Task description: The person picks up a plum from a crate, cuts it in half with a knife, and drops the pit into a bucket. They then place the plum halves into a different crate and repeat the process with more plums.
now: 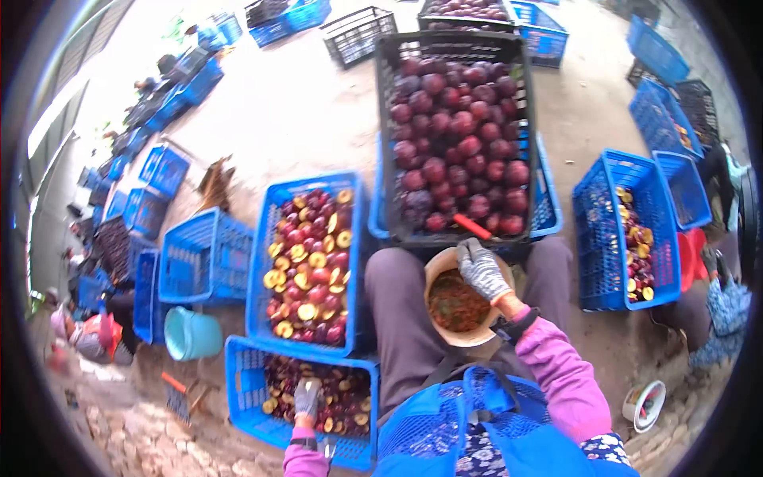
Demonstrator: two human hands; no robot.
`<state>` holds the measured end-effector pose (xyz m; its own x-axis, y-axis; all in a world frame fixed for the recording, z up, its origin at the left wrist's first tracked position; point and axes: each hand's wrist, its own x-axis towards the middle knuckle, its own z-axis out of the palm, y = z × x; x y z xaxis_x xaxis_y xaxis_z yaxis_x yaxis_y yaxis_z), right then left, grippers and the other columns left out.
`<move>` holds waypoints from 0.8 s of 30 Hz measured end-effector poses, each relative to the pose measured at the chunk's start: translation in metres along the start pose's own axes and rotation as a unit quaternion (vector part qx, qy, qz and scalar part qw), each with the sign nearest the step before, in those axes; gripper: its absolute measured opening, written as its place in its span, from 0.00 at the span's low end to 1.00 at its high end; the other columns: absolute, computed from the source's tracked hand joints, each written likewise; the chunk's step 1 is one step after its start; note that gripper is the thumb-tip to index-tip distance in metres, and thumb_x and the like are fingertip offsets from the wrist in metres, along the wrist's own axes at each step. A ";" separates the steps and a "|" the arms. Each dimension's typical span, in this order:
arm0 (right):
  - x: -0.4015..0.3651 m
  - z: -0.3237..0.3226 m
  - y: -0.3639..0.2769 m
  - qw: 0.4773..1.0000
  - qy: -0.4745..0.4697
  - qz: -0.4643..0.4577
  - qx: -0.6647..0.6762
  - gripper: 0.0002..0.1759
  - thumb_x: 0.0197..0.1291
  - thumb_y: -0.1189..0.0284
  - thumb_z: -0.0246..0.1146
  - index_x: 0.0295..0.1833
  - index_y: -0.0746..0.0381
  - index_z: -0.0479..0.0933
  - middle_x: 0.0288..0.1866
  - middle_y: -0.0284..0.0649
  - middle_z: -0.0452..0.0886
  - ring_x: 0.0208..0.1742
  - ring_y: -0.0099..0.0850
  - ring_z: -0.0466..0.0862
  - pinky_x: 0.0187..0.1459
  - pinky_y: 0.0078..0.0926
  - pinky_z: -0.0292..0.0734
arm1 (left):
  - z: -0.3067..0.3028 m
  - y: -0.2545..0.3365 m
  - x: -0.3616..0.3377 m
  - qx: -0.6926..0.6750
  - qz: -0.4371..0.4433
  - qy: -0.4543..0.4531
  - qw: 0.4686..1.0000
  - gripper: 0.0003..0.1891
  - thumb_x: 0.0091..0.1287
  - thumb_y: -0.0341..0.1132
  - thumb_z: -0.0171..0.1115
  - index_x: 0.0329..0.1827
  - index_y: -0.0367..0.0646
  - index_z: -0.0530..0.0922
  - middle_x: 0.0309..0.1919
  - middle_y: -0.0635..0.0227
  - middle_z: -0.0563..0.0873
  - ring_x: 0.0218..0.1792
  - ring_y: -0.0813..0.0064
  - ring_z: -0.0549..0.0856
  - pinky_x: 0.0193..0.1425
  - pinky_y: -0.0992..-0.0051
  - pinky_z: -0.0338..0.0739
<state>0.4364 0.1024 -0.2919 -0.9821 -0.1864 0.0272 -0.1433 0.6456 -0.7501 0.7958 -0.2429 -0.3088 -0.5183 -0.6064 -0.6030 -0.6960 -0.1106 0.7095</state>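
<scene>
My right hand (483, 272), in a striped glove, is over the rim of a round bucket (442, 330) between my knees, its fingers bent downward; what they hold is hidden. Reddish-brown bits (457, 302) lie inside that bucket. Just above the hand, a red-handled tool (473, 226) rests on whole plums (465, 143) in a black crate (386, 119). My left hand (307, 397), gloved too, reaches down over halved plums (350, 397) in the lower blue crate (238, 381); its fingertips are too small to make out.
A blue crate (258, 262) of cut plums stands left of my knees, another (592, 238) to the right. Further left are an empty blue crate (207, 258) and a light-blue bucket (192, 332). Co-workers (99, 334) sit at both sides. A white bucket (644, 404) stands lower right.
</scene>
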 end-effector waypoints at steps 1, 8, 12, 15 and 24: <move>0.005 -0.011 -0.007 0.997 0.057 -0.015 -0.040 0.08 0.57 0.71 0.53 0.39 0.63 0.71 0.29 0.49 0.77 0.29 0.49 0.77 0.32 0.43 0.72 | -0.016 -0.016 0.008 0.243 -0.009 -0.029 0.969 0.20 0.56 0.48 0.57 0.38 0.38 0.74 0.27 0.58 0.77 0.30 0.62 0.77 0.34 0.69 0.71; 0.051 -0.010 0.000 0.940 0.088 -0.110 -0.311 0.14 0.51 0.65 0.57 0.40 0.62 0.73 0.40 0.48 0.75 0.45 0.46 0.73 0.47 0.42 0.69 | 0.017 0.098 0.045 0.368 0.180 0.044 0.911 0.24 0.58 0.47 0.57 0.49 0.34 0.72 0.42 0.48 0.80 0.43 0.53 0.80 0.44 0.62 0.72; 0.070 0.001 0.002 0.937 0.013 -0.039 -0.347 0.12 0.54 0.66 0.53 0.41 0.59 0.74 0.38 0.46 0.78 0.43 0.43 0.76 0.50 0.46 0.65 | 0.113 0.235 0.018 0.170 0.340 -0.054 0.923 0.18 0.59 0.32 0.59 0.50 0.31 0.72 0.38 0.60 0.82 0.39 0.75 0.80 0.45 0.77 0.74; 0.071 0.004 0.008 0.943 -0.027 -0.009 -0.333 0.11 0.54 0.67 0.52 0.41 0.58 0.74 0.34 0.45 0.80 0.40 0.41 0.79 0.46 0.46 0.65 | 0.173 0.278 0.036 0.146 0.396 -0.128 0.897 0.16 0.61 0.32 0.57 0.51 0.36 0.73 0.37 0.65 0.81 0.37 0.80 0.79 0.43 0.80 0.73; 0.032 -0.072 -0.017 0.975 -0.087 0.019 -0.206 0.09 0.49 0.74 0.53 0.38 0.64 0.70 0.28 0.49 0.79 0.32 0.44 0.80 0.33 0.42 0.72 | 0.317 0.340 0.072 0.138 0.468 -0.078 0.870 0.24 0.54 0.37 0.63 0.53 0.35 0.70 0.45 0.53 0.78 0.41 0.64 0.81 0.46 0.72 0.75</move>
<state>0.3989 0.1389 -0.2306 -0.9571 -0.2568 -0.1344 -0.1800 0.8901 -0.4188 0.3640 -0.0744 -0.2264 -0.9682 -0.2121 0.1330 -0.0151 0.5796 0.8147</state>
